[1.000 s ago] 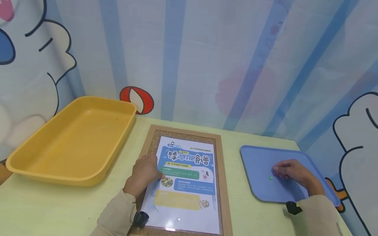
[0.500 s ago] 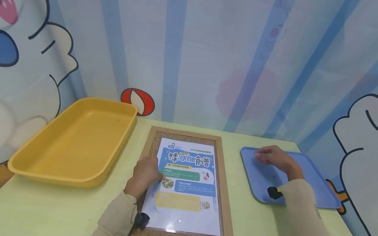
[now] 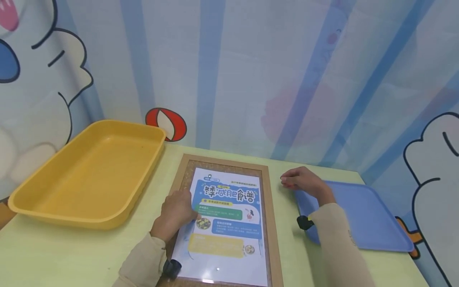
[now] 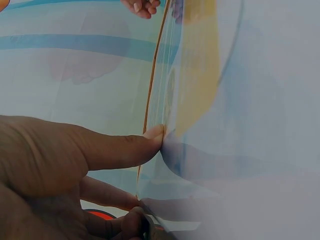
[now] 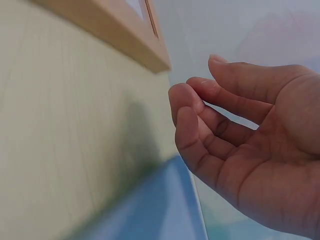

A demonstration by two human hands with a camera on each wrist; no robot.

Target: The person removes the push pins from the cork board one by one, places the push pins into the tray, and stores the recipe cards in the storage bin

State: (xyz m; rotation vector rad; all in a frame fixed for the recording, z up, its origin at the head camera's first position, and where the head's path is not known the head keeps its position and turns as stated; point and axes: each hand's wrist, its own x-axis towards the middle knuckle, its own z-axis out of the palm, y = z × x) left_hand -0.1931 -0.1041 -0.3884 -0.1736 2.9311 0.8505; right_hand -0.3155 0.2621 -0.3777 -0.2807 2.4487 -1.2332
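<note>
A printed poster sheet (image 3: 222, 263) lies on a wood-framed cork board (image 3: 273, 223), under a glossy surface. My left hand (image 3: 175, 211) rests on the sheet's left side. In the left wrist view, its straight thumb (image 4: 120, 150) presses the shiny surface and other fingertips touch it lower down. My right hand (image 3: 305, 183) hovers above the table, between the board and the blue tray (image 3: 362, 215). Its fingers are curled and the thumb comes close to the index finger in the right wrist view. Whether something small is between the fingertips cannot be told.
A deep yellow bin (image 3: 104, 171) stands at the left of the pale table (image 3: 64, 255). Beyond the table hangs a backdrop (image 3: 240, 79) with blue stripes and cartoon figures. My right sleeve (image 3: 333, 231) covers part of the tray's left side.
My right hand has risen from the tray and moved left, past its rim toward the board. A small green thing seen earlier on the tray is now hidden. The left hand stays put.
</note>
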